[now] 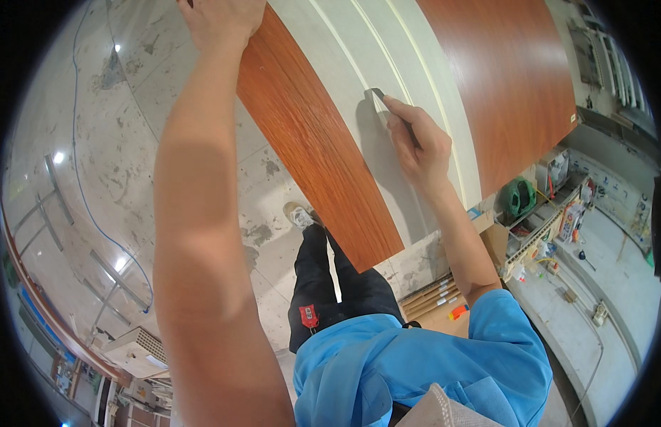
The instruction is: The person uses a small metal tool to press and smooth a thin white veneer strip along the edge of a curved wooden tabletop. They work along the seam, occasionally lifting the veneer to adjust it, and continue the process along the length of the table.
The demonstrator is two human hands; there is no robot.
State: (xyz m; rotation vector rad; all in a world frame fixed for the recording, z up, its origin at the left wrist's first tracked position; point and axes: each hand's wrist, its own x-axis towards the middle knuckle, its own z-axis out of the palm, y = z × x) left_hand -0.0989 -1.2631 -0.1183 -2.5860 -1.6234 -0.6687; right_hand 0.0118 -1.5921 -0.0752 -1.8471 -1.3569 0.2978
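Left hand (220, 21) at top edge, fingers wrapped over edge of reddish wood-grain panel (309, 142), gripping it. Panel slants down toward dark trousers (323, 285). Right hand (419, 146) further right, fingers pinched around dark pencil (387, 103), tip touching grey panel surface (359, 71) just beside wood-grain strip.

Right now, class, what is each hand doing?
Left hand: gripping the long reddish-brown wood-grain panel at its top edge.
Right hand: closed on a thin dark pencil-like tool.

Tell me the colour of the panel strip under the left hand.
Reddish-brown wood grain; the strip shows best in the head view.
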